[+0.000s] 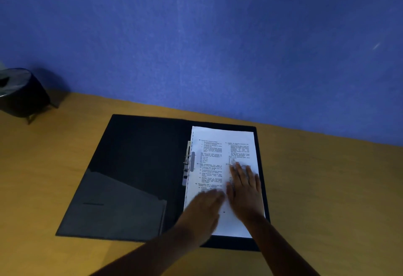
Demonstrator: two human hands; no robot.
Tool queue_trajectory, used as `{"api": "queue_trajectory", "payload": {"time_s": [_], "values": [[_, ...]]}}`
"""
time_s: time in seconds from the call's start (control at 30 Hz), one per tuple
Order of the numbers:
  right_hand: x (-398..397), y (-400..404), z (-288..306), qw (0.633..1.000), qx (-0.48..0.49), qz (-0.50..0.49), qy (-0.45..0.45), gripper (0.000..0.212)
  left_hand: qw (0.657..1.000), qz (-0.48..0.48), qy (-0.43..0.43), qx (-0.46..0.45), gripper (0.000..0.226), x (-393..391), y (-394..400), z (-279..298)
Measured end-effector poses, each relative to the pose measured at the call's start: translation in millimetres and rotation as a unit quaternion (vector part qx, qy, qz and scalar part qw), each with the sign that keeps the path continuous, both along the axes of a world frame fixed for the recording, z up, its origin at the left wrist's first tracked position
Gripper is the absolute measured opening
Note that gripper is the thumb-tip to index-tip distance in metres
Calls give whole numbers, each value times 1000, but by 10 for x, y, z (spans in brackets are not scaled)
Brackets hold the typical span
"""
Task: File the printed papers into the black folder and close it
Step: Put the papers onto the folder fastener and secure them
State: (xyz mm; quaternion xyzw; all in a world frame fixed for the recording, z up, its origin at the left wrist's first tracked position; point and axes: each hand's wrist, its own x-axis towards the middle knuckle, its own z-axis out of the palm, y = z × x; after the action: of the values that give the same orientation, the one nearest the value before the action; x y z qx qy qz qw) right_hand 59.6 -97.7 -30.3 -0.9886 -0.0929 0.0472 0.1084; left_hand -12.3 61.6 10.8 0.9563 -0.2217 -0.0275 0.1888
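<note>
A black folder [135,166] lies spread flat on the wooden desk, its left cover bare with a pocket at the lower end. The printed papers [220,151] rest on its right half, next to a metal clip [187,164] along the spine. My right hand [245,190] lies flat on the lower right of the top sheet, fingers spread. My left hand [206,208] is flat on the lower left of the sheet and looks blurred. Neither hand grips anything.
The wooden desk [327,199] meets a blue wall [218,35] just behind the folder. A dark round container [21,92] on short legs stands at the far left of the desk.
</note>
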Motion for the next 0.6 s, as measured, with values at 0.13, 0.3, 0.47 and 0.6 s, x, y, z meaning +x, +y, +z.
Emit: {"api": "queue_trajectory", "payload": {"time_s": [0.13, 0.3, 0.47, 0.6], "values": [[-8, 7, 8, 1000, -2, 17, 1, 55, 993, -42, -20, 107, 62, -140, -184, -113], [-10, 30, 24, 1000, -4, 10, 6, 55, 989, 41, -12, 140, 60, 21, -170, -150], [0, 36, 41, 1000, -8, 2, 10, 54, 986, 67, 87, 123, 59, 29, -145, -110], [112, 129, 172, 1000, 4, -26, 14, 51, 989, 73, 92, 91, 60, 36, -138, -166]]}}
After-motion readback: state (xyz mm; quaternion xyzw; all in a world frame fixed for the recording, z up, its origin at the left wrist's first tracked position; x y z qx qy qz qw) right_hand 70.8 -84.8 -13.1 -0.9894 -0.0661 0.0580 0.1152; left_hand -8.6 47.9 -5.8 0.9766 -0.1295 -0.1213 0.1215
